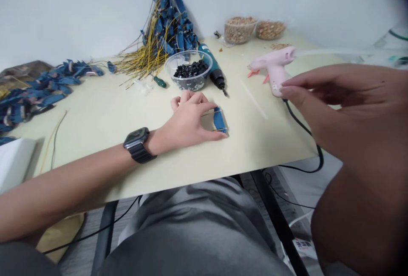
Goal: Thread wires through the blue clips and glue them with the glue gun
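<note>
My left hand (191,120) rests on the table with a small curved blue piece (219,119) held between its thumb and index finger. Thin yellow and dark wires run from that piece back toward the palm. On the right, the fingertips of my right hand (334,101) pinch the lower end of the handle of a pink glue gun (276,66). Its nozzle points left, and its orange-red trigger and stand show below the body. A clear glue stick (254,98) lies on the table between the two hands.
Behind my left hand are a clear bowl of small black parts (191,72), a green power screwdriver (213,65) and a green-handled screwdriver (160,82). Blue pieces with yellow wires (172,25) are piled at the wall. A black cord (299,120) hangs over the table edge.
</note>
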Tool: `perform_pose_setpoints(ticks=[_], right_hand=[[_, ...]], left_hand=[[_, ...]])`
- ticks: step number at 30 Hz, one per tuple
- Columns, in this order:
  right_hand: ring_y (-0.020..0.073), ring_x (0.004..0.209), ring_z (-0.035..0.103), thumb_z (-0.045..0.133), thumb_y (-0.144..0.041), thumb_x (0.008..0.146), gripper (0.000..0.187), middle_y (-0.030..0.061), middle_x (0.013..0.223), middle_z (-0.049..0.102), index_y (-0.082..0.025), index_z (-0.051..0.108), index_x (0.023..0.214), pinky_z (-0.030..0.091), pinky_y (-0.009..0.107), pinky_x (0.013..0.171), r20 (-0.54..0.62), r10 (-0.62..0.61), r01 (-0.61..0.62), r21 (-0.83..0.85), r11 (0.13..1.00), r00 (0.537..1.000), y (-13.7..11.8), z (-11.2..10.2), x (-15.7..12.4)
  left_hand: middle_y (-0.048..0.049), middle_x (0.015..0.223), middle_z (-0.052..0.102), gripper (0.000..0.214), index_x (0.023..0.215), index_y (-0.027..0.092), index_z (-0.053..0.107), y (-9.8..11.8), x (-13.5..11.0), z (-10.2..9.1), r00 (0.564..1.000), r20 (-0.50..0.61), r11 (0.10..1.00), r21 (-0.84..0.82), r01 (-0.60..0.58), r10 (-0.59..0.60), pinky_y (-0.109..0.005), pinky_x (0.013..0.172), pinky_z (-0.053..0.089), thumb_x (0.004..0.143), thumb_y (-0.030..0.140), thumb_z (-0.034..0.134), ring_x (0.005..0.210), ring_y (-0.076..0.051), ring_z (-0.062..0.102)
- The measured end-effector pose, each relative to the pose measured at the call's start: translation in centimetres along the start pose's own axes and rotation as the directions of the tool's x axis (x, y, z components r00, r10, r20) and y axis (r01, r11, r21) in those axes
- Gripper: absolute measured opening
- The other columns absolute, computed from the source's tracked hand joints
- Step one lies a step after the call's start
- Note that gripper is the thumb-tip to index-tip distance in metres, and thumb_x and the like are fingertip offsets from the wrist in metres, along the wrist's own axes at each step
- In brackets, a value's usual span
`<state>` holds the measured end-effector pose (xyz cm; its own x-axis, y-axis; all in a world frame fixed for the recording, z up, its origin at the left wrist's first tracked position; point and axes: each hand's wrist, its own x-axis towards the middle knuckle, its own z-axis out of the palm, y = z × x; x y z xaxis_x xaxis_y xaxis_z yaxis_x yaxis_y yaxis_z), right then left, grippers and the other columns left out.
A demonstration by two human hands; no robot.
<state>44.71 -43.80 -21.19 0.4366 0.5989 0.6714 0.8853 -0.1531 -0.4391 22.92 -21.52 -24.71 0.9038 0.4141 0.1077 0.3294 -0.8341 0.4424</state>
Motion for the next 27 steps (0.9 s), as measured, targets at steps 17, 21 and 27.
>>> perform_pose_setpoints(ticks=[17,21,27], right_hand=[[0.0171,0.061,0.063,0.092,-0.019,0.096,0.009,-0.0026,0.075,0.082,-0.026,0.098,0.094,0.046,0.039,0.063,-0.172,-0.037,0.059,0.126,0.99,0.984,0.4,1.5,-1.1],[0.0157,0.059,0.06,0.089,-0.025,0.094,0.009,-0.0022,0.069,0.078,-0.024,0.098,0.093,0.042,0.036,0.061,-0.152,-0.016,0.038,0.145,0.989,0.988,0.8,1.8,-1.0],[0.0158,0.06,0.061,0.086,-0.027,0.098,0.013,-0.0002,0.075,0.082,-0.024,0.098,0.098,0.044,0.037,0.064,-0.102,-0.058,0.07,0.118,0.991,0.993,1.5,2.0,-0.9]], left_hand=[[-0.0183,0.139,0.076,0.061,0.135,0.022,0.093,6.1,5.8,3.7,0.993,-0.084,0.988,0.139,-0.072,0.084,-0.071,0.124,0.044,0.101,0.071,0.103,0.149,-0.053,0.058],[-0.0208,0.141,0.075,0.063,0.137,0.019,0.092,6.8,6.8,3.9,0.994,-0.081,0.984,0.164,-0.065,0.08,-0.072,0.125,0.044,0.103,0.071,0.101,0.152,-0.056,0.058],[-0.022,0.144,0.076,0.06,0.137,0.019,0.092,7.5,7.6,3.7,0.995,-0.066,0.98,0.191,-0.063,0.077,-0.073,0.127,0.043,0.106,0.07,0.098,0.153,-0.057,0.057]])
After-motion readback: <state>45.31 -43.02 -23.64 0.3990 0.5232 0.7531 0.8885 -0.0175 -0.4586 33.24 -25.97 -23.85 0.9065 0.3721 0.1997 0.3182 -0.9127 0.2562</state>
